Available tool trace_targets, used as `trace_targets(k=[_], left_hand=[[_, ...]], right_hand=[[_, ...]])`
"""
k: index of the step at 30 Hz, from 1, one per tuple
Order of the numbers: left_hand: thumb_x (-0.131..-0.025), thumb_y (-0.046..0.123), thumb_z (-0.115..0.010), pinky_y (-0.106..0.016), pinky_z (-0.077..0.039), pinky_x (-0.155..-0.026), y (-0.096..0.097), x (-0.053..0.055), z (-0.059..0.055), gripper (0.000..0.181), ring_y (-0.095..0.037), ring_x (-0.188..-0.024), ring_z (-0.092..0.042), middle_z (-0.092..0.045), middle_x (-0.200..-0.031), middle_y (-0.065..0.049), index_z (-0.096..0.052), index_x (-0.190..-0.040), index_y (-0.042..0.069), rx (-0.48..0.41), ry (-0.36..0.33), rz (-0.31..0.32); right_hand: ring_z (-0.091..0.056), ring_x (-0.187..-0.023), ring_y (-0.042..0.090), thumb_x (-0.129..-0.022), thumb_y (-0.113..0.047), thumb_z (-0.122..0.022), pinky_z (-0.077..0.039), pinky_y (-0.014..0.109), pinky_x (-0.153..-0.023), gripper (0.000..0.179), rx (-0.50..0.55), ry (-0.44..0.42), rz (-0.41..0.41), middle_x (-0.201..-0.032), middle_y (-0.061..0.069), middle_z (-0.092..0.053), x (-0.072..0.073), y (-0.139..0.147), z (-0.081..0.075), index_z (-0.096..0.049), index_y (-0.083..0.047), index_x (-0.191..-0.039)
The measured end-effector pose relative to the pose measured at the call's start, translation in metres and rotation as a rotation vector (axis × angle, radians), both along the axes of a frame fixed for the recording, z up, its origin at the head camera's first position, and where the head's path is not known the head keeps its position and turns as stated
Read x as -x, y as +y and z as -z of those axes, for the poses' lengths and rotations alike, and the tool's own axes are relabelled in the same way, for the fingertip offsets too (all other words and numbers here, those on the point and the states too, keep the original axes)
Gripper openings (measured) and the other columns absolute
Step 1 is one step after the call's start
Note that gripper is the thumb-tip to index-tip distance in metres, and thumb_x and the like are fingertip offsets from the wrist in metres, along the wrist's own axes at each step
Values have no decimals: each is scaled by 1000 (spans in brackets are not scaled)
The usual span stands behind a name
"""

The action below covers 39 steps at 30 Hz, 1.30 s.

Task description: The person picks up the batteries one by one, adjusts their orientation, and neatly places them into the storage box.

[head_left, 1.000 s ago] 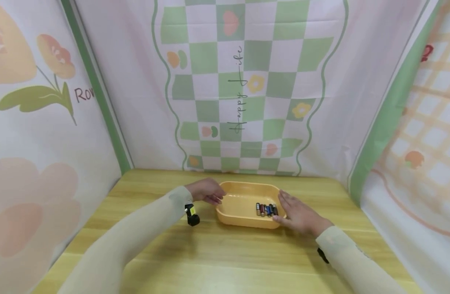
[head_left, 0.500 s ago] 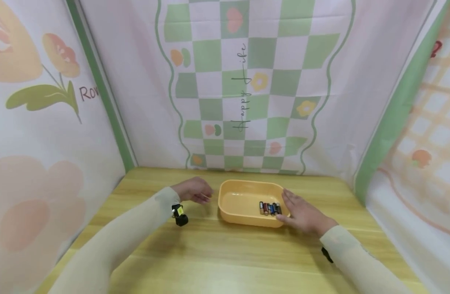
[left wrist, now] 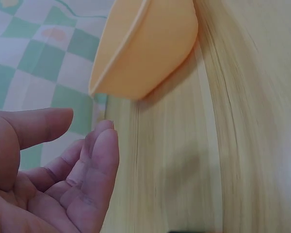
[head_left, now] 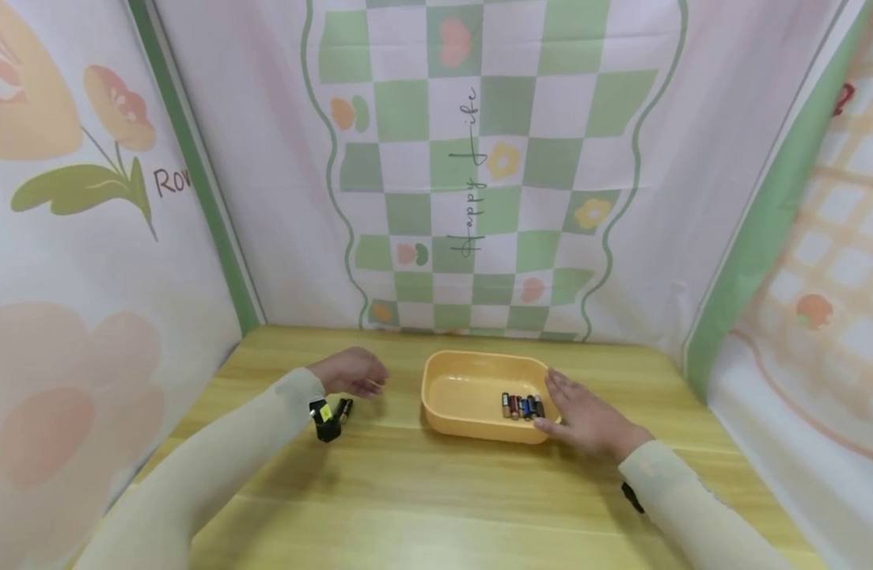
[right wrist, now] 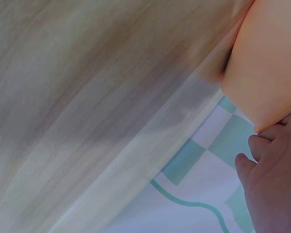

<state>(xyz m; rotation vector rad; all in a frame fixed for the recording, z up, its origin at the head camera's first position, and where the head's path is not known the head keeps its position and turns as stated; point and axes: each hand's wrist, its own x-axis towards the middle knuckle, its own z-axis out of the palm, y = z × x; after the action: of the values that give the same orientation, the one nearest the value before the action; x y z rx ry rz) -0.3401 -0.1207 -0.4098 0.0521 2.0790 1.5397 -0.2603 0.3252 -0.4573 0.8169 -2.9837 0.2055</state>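
On the bench [head_left: 436,507] a yellow tray [head_left: 472,426] lay with its long axis left to right, the right grip [head_left: 589,416] against its right end, fingers extended rather than clamped, while the left grip [head_left: 351,370] hung well apart from its left end, empty, thumb and fingers apart. Inside, a row of batteries [head_left: 523,407] lay side by side near the right end, each pointing front to back, far nearer the right grip than the left.
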Motion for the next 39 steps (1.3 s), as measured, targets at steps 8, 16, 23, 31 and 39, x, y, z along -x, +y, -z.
trace_targets(k=[8, 16, 23, 31, 39], left_hand=[[-93, 4, -60, -39, -57, -85, -23, 3, 6, 36, -23, -81, -64, -53, -125, -30, -49, -124, -10, 11, -6, -32], [-91, 2, -60, -36, -59, -79, -40, 5, 11, 32, -26, -84, -65, -57, -119, -29, -53, -120, -11, 40, -4, -71], [-90, 3, -61, -33, -59, -73, -53, 5, 16, 33, -20, -74, -65, -63, -108, -26, -56, -120, -12, 94, 3, -83], [-83, -1, -64, -29, -59, -63, -61, 4, 33, 21, -19, -67, -62, -64, -80, -12, -60, -103, -7, 101, -11, -112], [-86, -1, -64, -30, -58, -64, -64, -3, 36, 14, -20, -68, -62, -65, -83, -14, -62, -99, -6, 190, 39, -103]], right_hand=[[-11, -144, 38, -98, -62, -39, -14, 52, -117, 90, -1, -12, -2, -159, 19, -2, 3, 2, 0, -14, 6, -151], [-11, -144, 38, -98, -61, -39, -14, 51, -117, 89, -5, -7, -6, -159, 19, -3, 3, 3, 2, -14, 6, -151], [-12, -144, 39, -98, -61, -39, -15, 52, -117, 89, 6, -15, -4, -159, 19, -3, 2, 2, 0, -14, 6, -151], [-12, -144, 38, -98, -61, -39, -15, 52, -117, 89, 3, -9, -7, -159, 19, -3, 3, 3, 1, -15, 6, -151], [-12, -144, 38, -97, -62, -39, -15, 51, -117, 90, 7, -2, -1, -159, 18, -3, 3, 3, 2, -14, 6, -151]])
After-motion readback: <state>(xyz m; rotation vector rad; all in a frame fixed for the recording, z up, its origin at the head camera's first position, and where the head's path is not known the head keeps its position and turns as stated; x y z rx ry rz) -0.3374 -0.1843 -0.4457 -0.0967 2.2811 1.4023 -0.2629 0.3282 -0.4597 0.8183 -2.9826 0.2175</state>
